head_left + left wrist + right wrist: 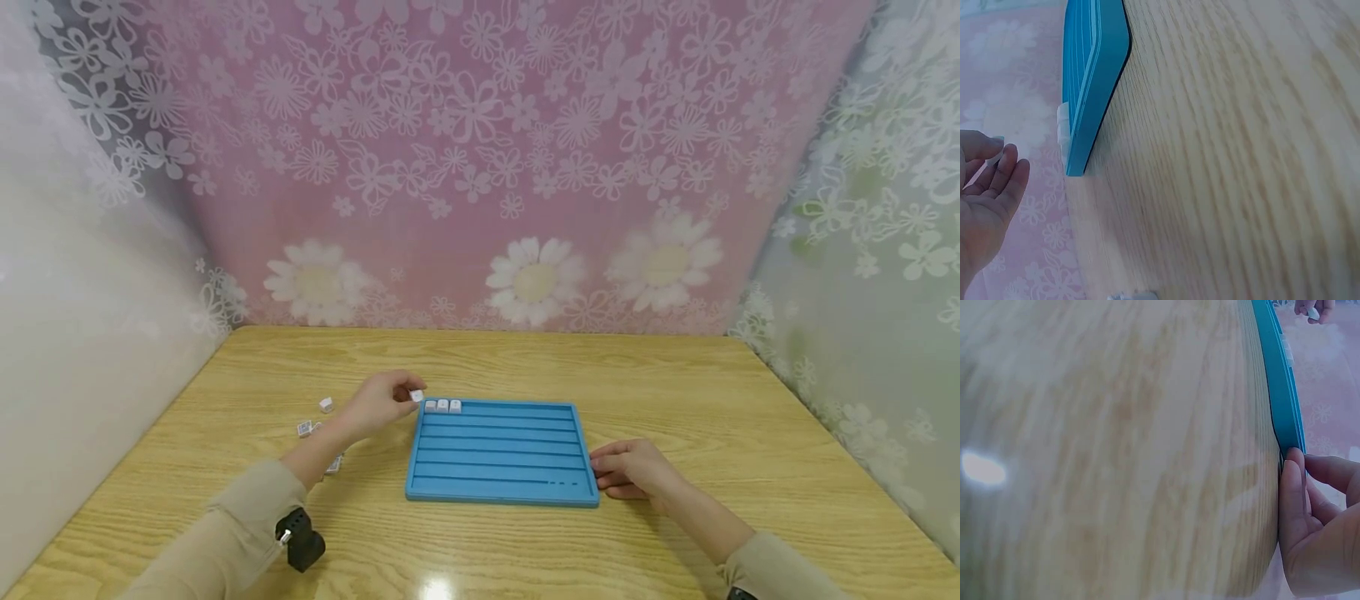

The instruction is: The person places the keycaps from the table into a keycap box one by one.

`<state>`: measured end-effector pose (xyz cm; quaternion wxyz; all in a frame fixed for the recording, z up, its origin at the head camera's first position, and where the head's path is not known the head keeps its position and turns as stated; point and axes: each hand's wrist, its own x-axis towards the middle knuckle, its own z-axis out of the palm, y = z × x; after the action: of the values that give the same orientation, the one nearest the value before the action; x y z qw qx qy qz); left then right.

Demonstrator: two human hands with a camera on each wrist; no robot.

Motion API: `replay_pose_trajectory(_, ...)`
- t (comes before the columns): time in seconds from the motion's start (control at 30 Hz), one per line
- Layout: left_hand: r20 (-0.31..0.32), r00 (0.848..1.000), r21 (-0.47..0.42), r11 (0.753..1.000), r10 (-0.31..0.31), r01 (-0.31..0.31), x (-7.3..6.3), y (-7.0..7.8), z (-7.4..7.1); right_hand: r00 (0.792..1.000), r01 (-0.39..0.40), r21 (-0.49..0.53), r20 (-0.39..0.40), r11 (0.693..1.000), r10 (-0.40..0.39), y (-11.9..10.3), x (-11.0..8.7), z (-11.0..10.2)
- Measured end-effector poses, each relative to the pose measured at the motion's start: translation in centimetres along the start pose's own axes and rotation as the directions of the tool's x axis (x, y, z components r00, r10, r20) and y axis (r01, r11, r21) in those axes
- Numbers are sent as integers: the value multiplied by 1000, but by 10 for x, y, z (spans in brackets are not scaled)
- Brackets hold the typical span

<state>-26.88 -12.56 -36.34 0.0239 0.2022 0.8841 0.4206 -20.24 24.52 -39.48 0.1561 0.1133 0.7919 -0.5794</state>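
My left hand (378, 404) pinches a small white keycap (417, 396) between thumb and fingertips, just above the far left corner of a blue ridged tray (498, 457). The left wrist view shows the held keycap (997, 150) partly hidden by the fingers. Three white keycaps (443, 407) stand side by side in the tray's far row, at its left end. At the near right side of the tray, my right hand (633, 473) holds the edge, thumb and finger meeting at the corner in the right wrist view. Dark marks show on the seated keycaps.
Several loose white keycaps lie on the wooden table (480, 550) left of the tray, partly behind the left forearm; one keycap (326, 405) sits farther back and another (304, 428) nearer. Flower-patterned curtain (480, 167) hangs behind the table and along its sides.
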Motion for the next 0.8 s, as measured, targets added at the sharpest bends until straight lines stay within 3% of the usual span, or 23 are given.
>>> replay_pose_trajectory(0.27, -28, 999, -31, 999, -24, 23, 6, 6, 12, 1000, 11, 3, 18, 1000, -11, 1, 0, -1)
replay_pose_trajectory(0.53, -76, 997, 37, 999, 10, -8, 12, 8, 22, 1000, 18, 2, 22, 1000, -18, 1, -1, -1)
replay_pose_trajectory(0.8, -101, 995, 47, 999, -16, 21, 17, 11, 28, 1000, 12, -4, 14, 1000, -12, 0, 0, -1)
